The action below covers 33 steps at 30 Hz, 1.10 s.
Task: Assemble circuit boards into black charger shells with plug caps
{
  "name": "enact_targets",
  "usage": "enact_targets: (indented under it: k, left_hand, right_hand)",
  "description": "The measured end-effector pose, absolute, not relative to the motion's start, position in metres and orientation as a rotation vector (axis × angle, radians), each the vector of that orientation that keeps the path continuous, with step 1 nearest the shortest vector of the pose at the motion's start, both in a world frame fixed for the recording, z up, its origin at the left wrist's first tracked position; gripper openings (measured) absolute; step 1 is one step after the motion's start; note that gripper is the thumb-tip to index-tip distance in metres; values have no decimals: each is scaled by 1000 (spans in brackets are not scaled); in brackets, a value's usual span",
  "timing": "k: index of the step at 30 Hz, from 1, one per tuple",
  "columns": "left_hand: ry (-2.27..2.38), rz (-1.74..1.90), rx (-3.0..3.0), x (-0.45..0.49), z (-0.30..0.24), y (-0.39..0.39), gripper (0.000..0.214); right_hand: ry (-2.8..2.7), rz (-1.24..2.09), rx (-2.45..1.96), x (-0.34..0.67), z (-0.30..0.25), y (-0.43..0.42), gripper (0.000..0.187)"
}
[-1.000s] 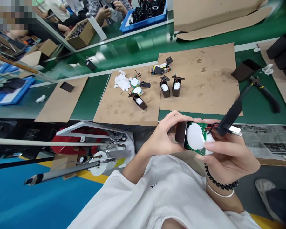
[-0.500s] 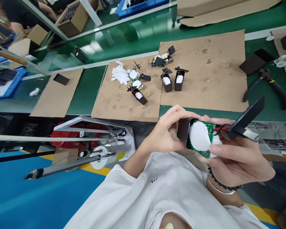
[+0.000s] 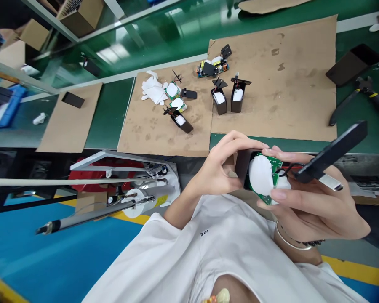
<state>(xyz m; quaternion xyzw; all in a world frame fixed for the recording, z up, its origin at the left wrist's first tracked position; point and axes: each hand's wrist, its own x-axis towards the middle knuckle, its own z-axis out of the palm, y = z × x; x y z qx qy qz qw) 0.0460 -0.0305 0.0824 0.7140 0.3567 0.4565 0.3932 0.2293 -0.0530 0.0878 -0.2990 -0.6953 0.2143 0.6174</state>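
My left hand (image 3: 222, 168) is wrapped around a black plastic case (image 3: 244, 165), its open end facing right. My right hand (image 3: 318, 202) grips a green circuit board (image 3: 274, 163) with white padding (image 3: 260, 176) on its face. The board's left end sits inside the mouth of the case, while its right part sticks out between my fingers. Dark wires run from the board to a black end cap (image 3: 331, 151), which hangs over my right hand beside a silver metal plug (image 3: 331, 182). How deep the board goes is hidden.
On the cardboard sheets (image 3: 303, 97) stand two partly filled cases (image 3: 219, 101), with another case (image 3: 181, 122) lying left. Loose boards (image 3: 213, 67) and white gloves (image 3: 154, 89) lie behind. Pliers (image 3: 364, 86) and an empty case (image 3: 353, 63) are at right. A metal machine arm (image 3: 91, 215) juts out at left.
The view has shifted a little, so the bench appears higher. Both hands keep their hold on the case and board, with only a slight shift between them.
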Motion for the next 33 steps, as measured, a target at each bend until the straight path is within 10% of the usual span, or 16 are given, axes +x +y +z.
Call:
enact_targets:
  k: [9,19,26,33]
  left_hand:
    - [909,1210,1766,55,48,-4,48]
    - [1117,1034,1801,84,17,55,68]
    - [1306,1033,1813,91,18,61,59]
    - [1489,1009,1944,94,14,51,36]
  right_hand:
    - [-1663,392,-675,234,64,-29,40]
    - [-1649,556,-876,255,25,38,14]
    - [-1851,537,-1038,255,35,32,47]
    - [-1716,182,-1324,216,16,20,25]
